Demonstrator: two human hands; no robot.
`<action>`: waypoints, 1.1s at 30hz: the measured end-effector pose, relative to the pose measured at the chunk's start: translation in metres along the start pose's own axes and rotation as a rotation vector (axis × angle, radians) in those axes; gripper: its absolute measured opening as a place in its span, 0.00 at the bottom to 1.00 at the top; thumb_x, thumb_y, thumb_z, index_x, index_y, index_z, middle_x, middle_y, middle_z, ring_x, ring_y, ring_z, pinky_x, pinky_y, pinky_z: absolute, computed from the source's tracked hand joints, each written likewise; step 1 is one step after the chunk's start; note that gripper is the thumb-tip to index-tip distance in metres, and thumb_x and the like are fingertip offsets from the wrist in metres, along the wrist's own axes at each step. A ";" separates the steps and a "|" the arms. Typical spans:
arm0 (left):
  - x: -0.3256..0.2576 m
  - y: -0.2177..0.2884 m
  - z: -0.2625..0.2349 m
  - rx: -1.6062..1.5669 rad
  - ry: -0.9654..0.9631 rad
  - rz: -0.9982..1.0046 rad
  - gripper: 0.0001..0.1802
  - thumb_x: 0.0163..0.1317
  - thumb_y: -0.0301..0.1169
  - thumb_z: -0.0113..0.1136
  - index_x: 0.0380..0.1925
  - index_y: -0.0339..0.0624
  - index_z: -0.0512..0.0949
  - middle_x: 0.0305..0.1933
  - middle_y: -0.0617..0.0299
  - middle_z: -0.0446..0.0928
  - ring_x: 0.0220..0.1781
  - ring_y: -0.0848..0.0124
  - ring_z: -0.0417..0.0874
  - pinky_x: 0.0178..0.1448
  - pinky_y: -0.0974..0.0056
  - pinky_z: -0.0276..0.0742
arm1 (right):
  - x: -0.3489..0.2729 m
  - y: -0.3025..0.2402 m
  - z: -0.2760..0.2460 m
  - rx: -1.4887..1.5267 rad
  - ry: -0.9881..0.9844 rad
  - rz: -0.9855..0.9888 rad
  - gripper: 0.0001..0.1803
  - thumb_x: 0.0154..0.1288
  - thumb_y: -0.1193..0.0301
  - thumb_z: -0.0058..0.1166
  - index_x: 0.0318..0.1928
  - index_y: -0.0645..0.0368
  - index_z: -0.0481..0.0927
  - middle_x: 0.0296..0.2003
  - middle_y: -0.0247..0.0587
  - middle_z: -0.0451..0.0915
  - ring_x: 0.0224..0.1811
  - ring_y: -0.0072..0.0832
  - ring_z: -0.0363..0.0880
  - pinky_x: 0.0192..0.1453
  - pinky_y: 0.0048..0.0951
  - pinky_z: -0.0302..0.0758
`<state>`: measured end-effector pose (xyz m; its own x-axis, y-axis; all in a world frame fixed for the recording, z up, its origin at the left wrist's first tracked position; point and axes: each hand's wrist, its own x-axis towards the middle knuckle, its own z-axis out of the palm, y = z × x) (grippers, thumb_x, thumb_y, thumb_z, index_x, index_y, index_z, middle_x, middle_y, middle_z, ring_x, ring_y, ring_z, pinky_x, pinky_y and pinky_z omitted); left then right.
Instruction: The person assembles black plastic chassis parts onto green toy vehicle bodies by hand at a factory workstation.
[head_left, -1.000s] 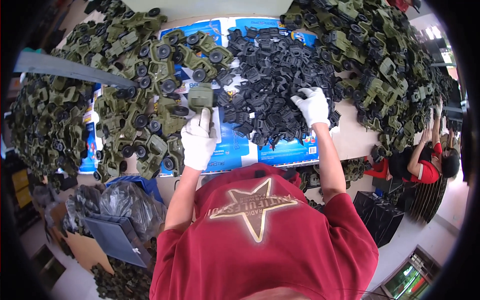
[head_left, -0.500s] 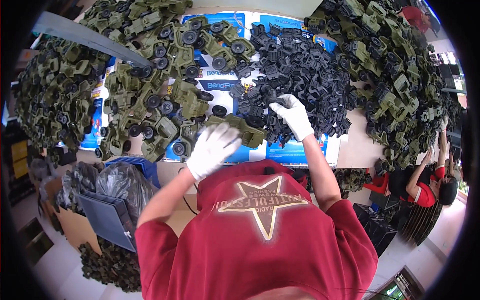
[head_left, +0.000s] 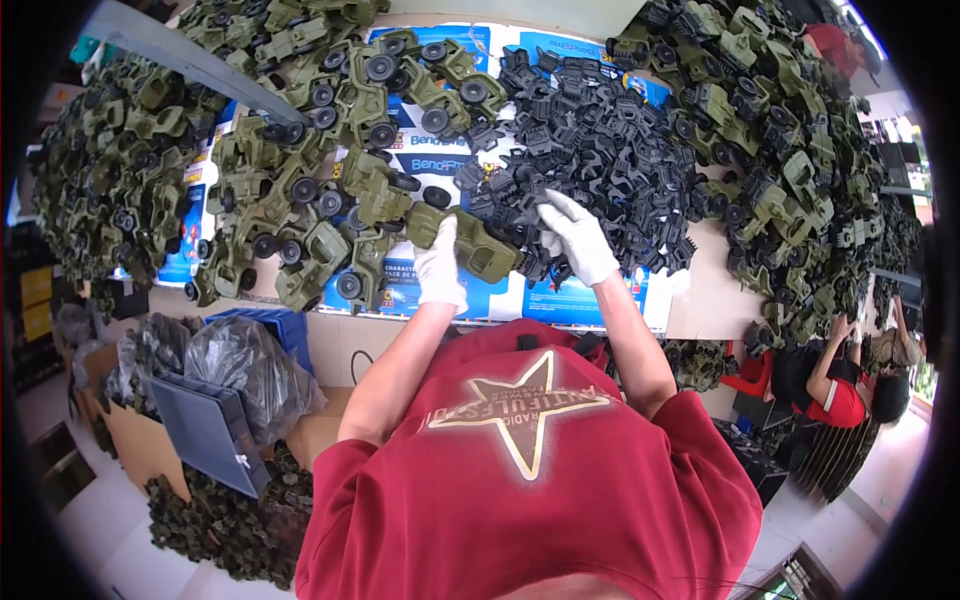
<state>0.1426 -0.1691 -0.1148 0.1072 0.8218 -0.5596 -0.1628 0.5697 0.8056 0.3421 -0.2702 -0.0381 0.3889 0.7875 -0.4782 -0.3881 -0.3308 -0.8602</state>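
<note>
My left hand (head_left: 440, 267), in a white glove, grips an olive-green toy jeep (head_left: 490, 257) with black wheels near the table's front edge. The fingers lie over the jeep's left part and hide some of it. Just to its right, my white-gloved right hand (head_left: 583, 240) is at the near side of a heap of small black plastic parts (head_left: 610, 140). Its thumb and forefinger curve round a black plastic part (head_left: 528, 212), which blends into the heap behind it.
Many olive toy jeeps (head_left: 300, 190) lie to the left, with another big heap of jeeps (head_left: 790, 160) at the right. Printed blue and white sheets (head_left: 575, 305) cover the table's middle. A grey bar (head_left: 200, 62) crosses the upper left. A blue crate (head_left: 285, 330) stands below the table edge.
My left hand has moved right and up from above the jeep's near left side and closed on the jeep. My right hand stays by the black parts, its fingers shifted slightly.
</note>
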 end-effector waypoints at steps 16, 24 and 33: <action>-0.076 0.105 0.044 0.408 -0.844 -0.010 0.42 0.49 0.31 0.77 0.65 0.39 0.68 0.55 0.61 0.80 0.55 0.75 0.80 0.60 0.66 0.77 | -0.003 -0.082 0.000 -0.036 -0.487 -0.116 0.35 0.74 0.47 0.47 0.67 0.64 0.71 0.59 0.42 0.77 0.58 0.26 0.74 0.64 0.30 0.69; -0.071 0.115 0.040 0.400 -0.856 -0.068 0.33 0.56 0.29 0.72 0.62 0.38 0.72 0.52 0.62 0.81 0.51 0.75 0.81 0.57 0.68 0.78 | 0.010 -0.042 -0.024 0.065 -0.377 -0.010 0.36 0.69 0.53 0.57 0.66 0.69 0.69 0.63 0.44 0.74 0.66 0.29 0.70 0.73 0.32 0.60; -0.082 0.134 0.040 0.290 -0.838 -0.232 0.27 0.58 0.29 0.70 0.58 0.38 0.75 0.50 0.62 0.82 0.48 0.76 0.82 0.53 0.68 0.79 | -0.003 -0.061 -0.007 0.109 -0.471 -0.088 0.34 0.68 0.56 0.60 0.65 0.67 0.70 0.60 0.42 0.75 0.62 0.28 0.72 0.69 0.30 0.65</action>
<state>0.1513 -0.1594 0.0470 0.8016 0.3562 -0.4801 0.1923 0.6068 0.7713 0.3710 -0.2560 0.0140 0.0138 0.9680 -0.2505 -0.4655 -0.2155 -0.8584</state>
